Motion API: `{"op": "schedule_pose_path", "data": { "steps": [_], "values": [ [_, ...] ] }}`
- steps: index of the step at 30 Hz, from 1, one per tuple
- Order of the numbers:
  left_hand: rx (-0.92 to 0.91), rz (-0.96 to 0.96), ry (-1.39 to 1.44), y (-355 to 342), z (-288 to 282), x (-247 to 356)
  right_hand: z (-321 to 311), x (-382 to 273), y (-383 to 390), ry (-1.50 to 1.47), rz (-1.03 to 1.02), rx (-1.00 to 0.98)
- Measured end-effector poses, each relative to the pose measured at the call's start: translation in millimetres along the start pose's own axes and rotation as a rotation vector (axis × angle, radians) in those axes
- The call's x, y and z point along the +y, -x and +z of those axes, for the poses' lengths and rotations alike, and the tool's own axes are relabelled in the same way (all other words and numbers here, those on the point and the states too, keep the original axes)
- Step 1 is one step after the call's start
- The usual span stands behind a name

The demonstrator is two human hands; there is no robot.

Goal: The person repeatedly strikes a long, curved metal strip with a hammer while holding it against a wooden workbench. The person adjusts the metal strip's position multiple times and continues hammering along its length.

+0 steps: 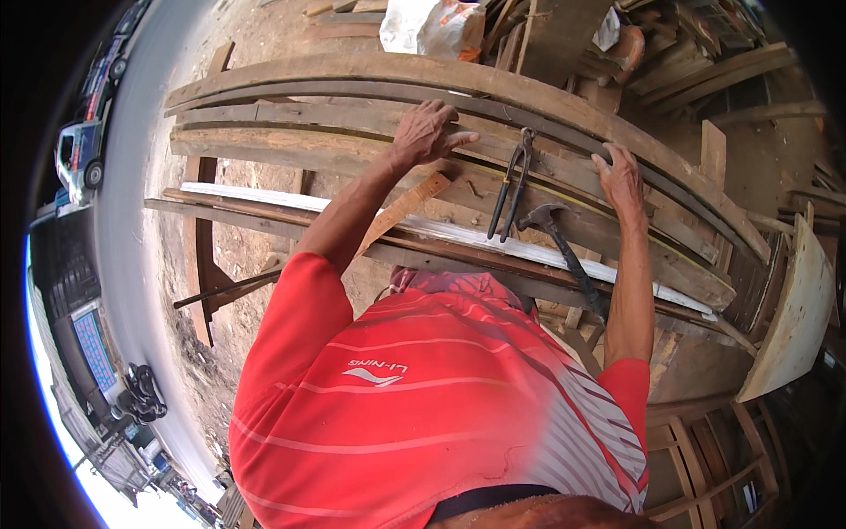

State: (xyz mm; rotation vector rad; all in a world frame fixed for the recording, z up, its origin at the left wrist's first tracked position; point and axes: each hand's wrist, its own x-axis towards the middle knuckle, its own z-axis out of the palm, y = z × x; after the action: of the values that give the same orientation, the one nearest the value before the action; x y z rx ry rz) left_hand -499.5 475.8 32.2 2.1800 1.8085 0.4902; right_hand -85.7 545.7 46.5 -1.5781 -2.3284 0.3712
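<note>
Several long wooden planks lie side by side across a bench in front of me. My left hand (426, 134) is on a narrow grey plank (326, 89), its fingers curled over the far edge and its thumb sticking out to the right. Farther right, my right hand (623, 181) has its fingers bent over the same grey plank. Between the hands, pincers (514, 185) with dark handles rest on the boards, jaws away from me. A claw hammer (564, 249) with a black handle lies just right of them, close to my right forearm.
A wider brown plank (370, 67) lies beyond the grey one. Nearer me are a white-edged strip (493, 240) and a short wood piece (407, 210). White bags (436, 28) and scrap wood sit at the back. A pale curved panel (793, 309) stands right; a road (145, 176) runs left.
</note>
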Motion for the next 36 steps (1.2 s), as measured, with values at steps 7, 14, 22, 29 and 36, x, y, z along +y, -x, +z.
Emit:
{"op": "schedule_pose_path", "data": {
  "steps": [7,14,22,29,36],
  "values": [
    [0.226,-0.056,0.087,-18,5,-28,14,0,-15,0.262,-0.024,-0.127],
    [-0.046,-0.106,-0.282,-24,-28,-79,15,-6,-31,0.287,-0.094,-0.148],
    [-0.163,0.122,-0.245,-34,-17,-108,3,-11,-17,0.250,-0.090,-0.089],
    [-0.015,0.174,-0.180,-18,-83,-77,-62,-39,-6,0.229,-0.198,0.169],
    [-0.203,0.028,-0.196,-10,-143,-103,-103,-80,33,0.289,-0.287,0.383]
  ]
}}
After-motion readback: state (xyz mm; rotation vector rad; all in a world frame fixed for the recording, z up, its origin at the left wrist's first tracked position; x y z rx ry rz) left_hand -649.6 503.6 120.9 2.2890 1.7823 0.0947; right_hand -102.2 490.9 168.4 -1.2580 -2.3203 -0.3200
